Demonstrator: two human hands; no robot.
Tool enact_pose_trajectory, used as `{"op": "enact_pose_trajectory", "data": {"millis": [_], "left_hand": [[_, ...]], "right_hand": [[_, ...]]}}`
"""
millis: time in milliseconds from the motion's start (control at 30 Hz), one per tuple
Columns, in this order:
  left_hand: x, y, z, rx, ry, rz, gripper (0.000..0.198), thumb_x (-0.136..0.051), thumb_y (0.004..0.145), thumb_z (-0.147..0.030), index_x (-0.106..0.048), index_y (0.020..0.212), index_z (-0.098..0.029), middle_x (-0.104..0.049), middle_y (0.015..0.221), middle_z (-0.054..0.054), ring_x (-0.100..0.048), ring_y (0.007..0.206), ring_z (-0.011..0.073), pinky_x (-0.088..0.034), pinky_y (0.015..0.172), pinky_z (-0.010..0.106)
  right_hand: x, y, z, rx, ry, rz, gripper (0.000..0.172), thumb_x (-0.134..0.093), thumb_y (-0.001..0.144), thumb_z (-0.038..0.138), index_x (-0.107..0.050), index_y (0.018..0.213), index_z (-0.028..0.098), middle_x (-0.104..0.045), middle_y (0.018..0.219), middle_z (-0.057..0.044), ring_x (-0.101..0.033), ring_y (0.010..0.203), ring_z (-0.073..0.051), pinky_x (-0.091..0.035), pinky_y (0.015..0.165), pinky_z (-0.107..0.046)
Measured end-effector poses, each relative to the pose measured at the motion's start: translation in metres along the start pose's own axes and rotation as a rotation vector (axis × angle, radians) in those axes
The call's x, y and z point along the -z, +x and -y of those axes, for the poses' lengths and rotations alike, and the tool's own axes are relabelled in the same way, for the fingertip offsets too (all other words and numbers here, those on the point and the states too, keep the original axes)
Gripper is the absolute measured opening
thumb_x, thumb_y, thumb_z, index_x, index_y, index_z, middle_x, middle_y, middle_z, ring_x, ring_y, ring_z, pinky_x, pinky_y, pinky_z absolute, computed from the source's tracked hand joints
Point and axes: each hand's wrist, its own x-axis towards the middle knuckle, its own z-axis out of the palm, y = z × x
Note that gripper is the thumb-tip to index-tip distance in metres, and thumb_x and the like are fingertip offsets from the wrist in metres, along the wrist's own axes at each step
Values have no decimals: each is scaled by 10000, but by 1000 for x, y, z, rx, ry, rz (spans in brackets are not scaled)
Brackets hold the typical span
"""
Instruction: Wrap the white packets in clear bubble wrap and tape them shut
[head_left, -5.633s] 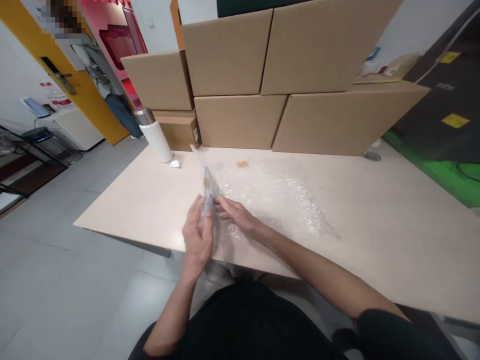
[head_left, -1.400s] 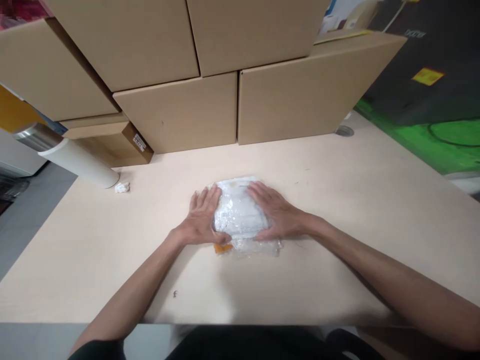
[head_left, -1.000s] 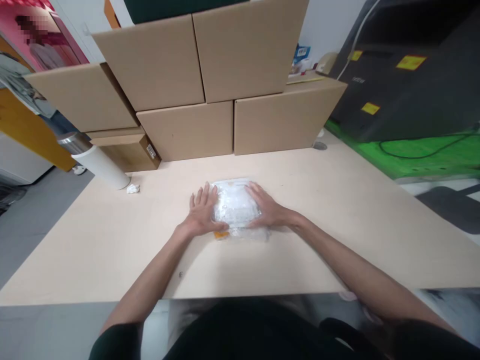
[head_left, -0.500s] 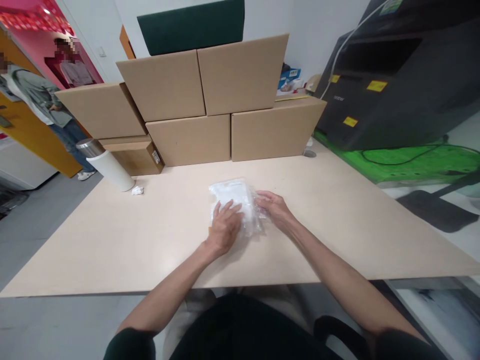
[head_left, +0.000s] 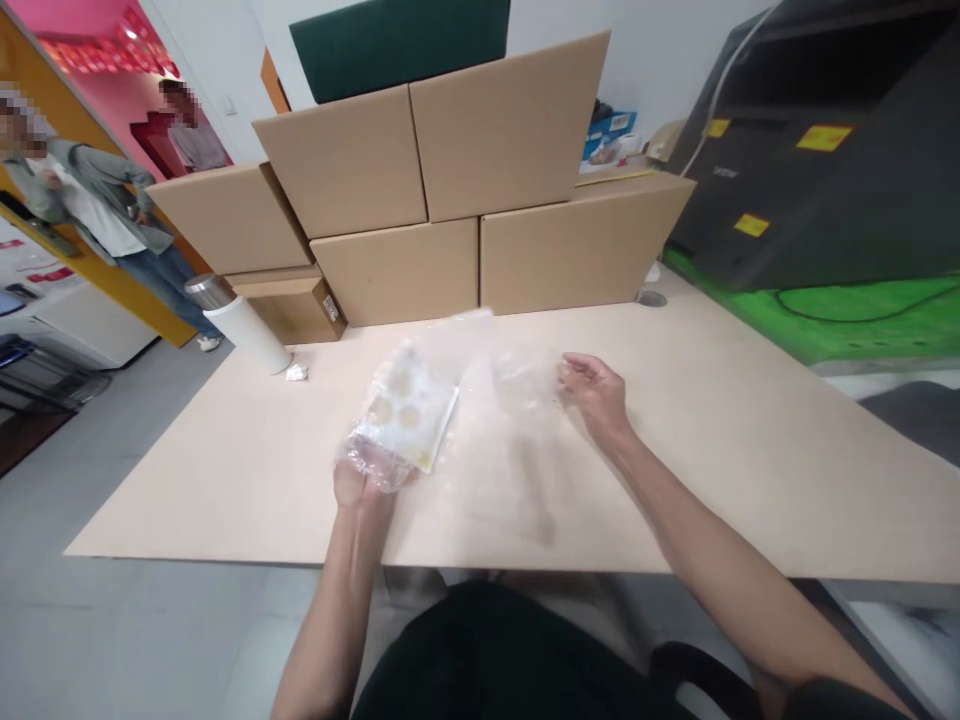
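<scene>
Packet (head_left: 414, 412) rises in left hand (head_left: 364, 478) (wrap (head_left: 517, 385) unfolded)

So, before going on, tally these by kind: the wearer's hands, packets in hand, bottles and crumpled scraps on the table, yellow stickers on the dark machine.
Left hand and right hand: 2
Packet: 1
Bottle: 1
Crumpled scrap: 1
Yellow stickers: 3
Total: 8

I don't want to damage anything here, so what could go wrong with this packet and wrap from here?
Clear plastic wrap stretches to the right hand and might tear if pulled hard. The flat white packet with round yellowish prints, held near one end by the left hand, could slip out. The white cylindrical bottle with a silver cap stands near the left edge of the pale tabletop, so a bump might topple it.
</scene>
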Motion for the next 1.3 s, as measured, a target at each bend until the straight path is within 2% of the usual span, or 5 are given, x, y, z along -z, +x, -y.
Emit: {"op": "enact_pose_trajectory", "data": {"millis": [233,400,633,833,1300], "left_hand": [[13,-48,-12,-304,357,-231,889,-663,770,-144,-244,1512,-398,-244,1627,67,-455,1382,263,-463,1061,422],[27,-52,-27,-806,1039,25,169,-688,833,-311,-716,981,-236,-580,1380,101,-417,1403,332,-315,1154,541],[74,-27,-42,-493,463,-463,229,-608,850,-328,-570,1027,-186,-650,955,32,-670,717,148,-570,731,345],[92,-37,-48,-637,1116,-619,478,-640,759,-202,-586,1232,-159,-498,1335,174,-564,1105,287,-413,1005,547],[0,-32,-23,-245,1421,64,255,-566,873,-347,-728,754,-190,-675,895,75,-605,926,247,-450,838,355]], "right_hand": [[-14,-32,22,-295,129,148,669,-787,601,643,-599,1130,279,-657,1086,-24,-637,866,-152,-507,651,-247],[-33,-59,38,-424,88,382,856,-914,501,462,-552,1250,261,-652,810,25,-563,639,-125,-415,521,-225],[-14,-44,36,-279,128,194,535,-926,471,379,-674,906,196,-633,707,37,-453,538,-63,-324,499,-204],[1,-34,23,-361,104,113,483,-931,428,320,-662,810,196,-616,638,51,-452,515,-63,-345,497,-204],[11,-24,7,-388,-12,78,456,-892,403,284,-669,792,200,-646,660,34,-467,488,-76,-364,425,-205]]}}
